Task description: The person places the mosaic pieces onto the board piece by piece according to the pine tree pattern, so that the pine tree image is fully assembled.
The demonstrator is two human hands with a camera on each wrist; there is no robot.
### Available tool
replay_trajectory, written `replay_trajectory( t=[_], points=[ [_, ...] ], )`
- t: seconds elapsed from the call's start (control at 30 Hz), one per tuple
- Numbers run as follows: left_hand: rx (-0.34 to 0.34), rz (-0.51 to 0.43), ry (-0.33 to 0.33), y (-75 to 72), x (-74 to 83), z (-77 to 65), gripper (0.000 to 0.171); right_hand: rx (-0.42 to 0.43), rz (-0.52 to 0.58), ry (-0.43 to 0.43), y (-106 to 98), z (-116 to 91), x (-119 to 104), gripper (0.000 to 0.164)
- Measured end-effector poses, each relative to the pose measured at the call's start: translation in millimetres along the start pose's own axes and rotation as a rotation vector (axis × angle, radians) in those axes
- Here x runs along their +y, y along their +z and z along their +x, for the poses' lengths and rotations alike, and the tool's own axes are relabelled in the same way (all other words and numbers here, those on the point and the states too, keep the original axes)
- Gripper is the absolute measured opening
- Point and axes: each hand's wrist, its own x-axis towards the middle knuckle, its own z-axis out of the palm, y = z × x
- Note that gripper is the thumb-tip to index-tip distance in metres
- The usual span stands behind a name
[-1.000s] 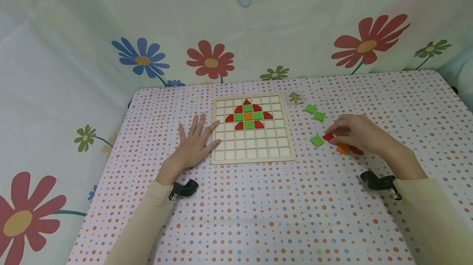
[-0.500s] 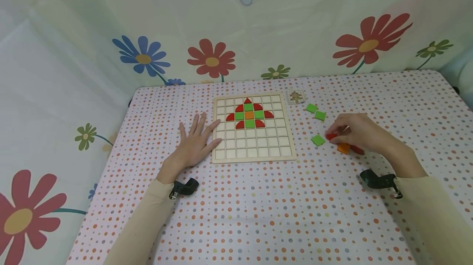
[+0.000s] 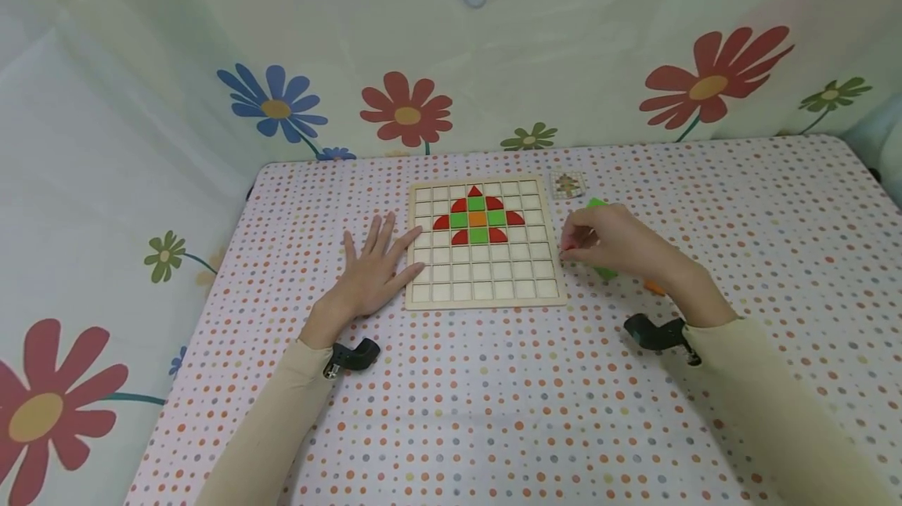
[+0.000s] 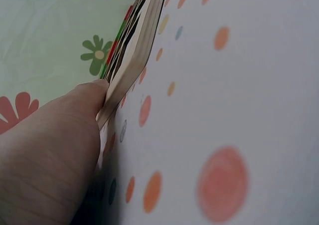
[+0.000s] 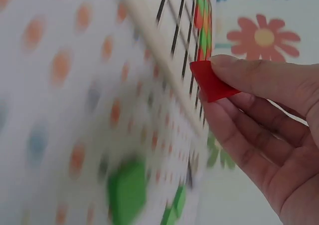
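While the left hand (image 3: 366, 277) lies spread against a pale wooden grid board's (image 3: 486, 305) left edge, the right hand (image 3: 613, 240) pinches a flat red tile (image 5: 212, 84) just beside the board's right edge. Presumably light, stiff and smooth, the tile suits an edge hold; the grip partly hides its plain face.

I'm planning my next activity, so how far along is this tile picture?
Done: flat red, green and orange tiles form a pointed shape on the square wooden grid board. In hand: one small flat red tile, pinched by the right hand, not yet placed. Likely left: placing it, then perhaps the loose flat green tiles and orange tile beside the board. The square printed card is too small to read.
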Motion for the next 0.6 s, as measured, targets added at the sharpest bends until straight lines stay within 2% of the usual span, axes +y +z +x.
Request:
replay_trajectory(
  t=[0.2,0.37,0.6],
  points=[
    [0.003,-0.008,0.011,-1.2,-1.0,-0.6,0.068,-0.033,0.073,-0.125,27.2,43.7,-33.7,0.008],
    [-0.004,-0.009,0.009,-2.0,-0.2,0.8,0.068,-0.018,0.143,-0.227,49.0,77.5,-49.1,0.01],
    [-0.005,-0.017,0.009,-2.8,-0.9,-0.7,0.068,-0.073,0.186,-0.258,73.2,106.8,-62.0,0.011]
  ],
)
